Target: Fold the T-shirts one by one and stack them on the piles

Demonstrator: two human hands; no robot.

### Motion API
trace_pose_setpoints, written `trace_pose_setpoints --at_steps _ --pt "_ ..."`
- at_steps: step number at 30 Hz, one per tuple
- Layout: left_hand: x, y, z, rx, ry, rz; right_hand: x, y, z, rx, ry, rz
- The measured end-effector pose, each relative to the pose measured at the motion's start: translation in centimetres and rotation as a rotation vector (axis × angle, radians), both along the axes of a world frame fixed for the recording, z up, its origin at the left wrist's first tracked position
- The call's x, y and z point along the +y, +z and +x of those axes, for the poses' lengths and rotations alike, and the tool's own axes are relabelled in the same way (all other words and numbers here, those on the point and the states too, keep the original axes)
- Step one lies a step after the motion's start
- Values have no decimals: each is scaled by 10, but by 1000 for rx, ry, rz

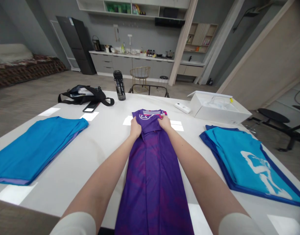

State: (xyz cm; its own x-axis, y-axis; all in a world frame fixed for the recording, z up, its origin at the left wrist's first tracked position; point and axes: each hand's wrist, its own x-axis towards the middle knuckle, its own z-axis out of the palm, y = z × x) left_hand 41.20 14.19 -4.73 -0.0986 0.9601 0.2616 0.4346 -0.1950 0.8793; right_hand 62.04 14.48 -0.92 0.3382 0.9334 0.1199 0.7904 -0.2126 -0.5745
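Purple shirt (153, 173)! Runs centre to six o'clock, pinched up top by left hand (135, 128) and right hand (165, 123). Near three o'clock, open white box (218, 114), plastic (217, 103) inside; ten o'clock, black bag (97, 95), pale contents (83, 91).

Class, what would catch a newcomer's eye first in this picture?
First comes the purple shirt, central on the table, held below its collar by the left hand and right hand. Next are the blue garment at left and the blue stack with a white print at right.
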Motion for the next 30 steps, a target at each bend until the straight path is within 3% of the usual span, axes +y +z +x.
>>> trace_pose_setpoints --at_steps 9,15,22,26,30 --pt "8 -17 5 86 -100 144 38 -15 9 -79 -9 18" --pt "7 -15 4 121 -119 94 46 -15 2 -68 -4 95" --pt "5 -14 4 166 -130 99 41 -5 5 -38 -94 97" --pt "5 -12 5 303 -126 83 35 -1 9 -160 -115 30" --pt "2 -10 6 571 -110 33 32 -1 14 -293 -88 -88"
